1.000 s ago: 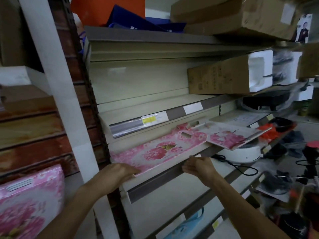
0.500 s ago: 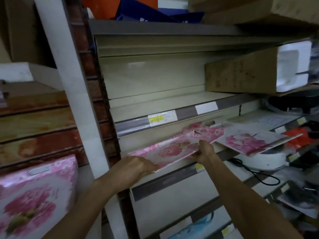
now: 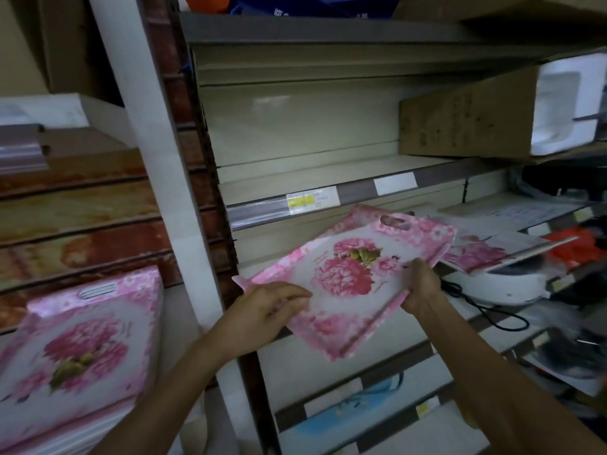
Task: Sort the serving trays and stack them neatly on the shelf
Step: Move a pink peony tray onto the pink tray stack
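head view: both hands' fingers (image 3: 289,295) clenched on tilted pink floral tray (image 3: 348,274)

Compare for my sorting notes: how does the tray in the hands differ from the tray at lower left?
The held tray is lifted clear and tilted, gripped by the left hand and right hand; the lower-left tray rests on a stack, untouched. Both share the pink floral print and cut-out handles.

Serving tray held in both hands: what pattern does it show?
Pink flowers on white, pink floral border, on the serving tray; head view.
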Available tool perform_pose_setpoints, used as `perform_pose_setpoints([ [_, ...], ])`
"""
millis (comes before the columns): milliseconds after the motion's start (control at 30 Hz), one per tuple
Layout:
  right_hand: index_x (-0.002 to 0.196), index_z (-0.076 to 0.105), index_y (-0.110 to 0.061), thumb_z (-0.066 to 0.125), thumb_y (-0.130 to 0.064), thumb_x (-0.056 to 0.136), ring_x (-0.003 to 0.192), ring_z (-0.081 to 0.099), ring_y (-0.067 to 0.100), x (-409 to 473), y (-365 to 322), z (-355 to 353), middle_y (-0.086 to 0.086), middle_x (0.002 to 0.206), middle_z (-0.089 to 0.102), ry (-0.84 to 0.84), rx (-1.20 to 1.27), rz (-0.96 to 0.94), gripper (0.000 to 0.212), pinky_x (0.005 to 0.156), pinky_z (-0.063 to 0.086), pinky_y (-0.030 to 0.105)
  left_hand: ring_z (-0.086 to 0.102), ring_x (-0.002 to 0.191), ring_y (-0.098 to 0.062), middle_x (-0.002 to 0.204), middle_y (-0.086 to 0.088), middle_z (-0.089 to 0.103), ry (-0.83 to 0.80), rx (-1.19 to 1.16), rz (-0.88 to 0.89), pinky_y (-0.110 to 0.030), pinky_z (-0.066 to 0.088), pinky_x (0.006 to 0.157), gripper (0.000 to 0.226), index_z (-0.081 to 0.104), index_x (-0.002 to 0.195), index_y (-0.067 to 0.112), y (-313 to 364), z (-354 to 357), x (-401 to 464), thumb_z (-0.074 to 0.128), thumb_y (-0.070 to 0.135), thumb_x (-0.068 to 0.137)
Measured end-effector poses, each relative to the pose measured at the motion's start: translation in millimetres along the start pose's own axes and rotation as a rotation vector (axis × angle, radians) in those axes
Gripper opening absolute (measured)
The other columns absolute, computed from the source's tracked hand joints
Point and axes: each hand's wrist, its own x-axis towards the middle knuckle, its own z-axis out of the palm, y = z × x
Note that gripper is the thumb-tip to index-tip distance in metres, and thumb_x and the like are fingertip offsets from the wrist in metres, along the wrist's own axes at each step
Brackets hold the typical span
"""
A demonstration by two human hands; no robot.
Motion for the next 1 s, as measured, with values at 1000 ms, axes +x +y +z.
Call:
perform_pose_setpoints([
  [1000,0.116,0.067,-0.009,0.057,-0.038,0.095,0.101,0.069,0.026,-296.2,102.2,-56.9,0.008,0.109,0.073,-0.382,-0.255,-0.113,0.037,0.092,0.053,0.042,0.067,0.082,-0.004,0.091,0.01,0.074,0.275,-0.435,-0.701,-0.022,0.049,0.074,0.025,0.067,0.104,0.033,70.8,-46.4,-300.3,0.043,0.04,0.099],
])
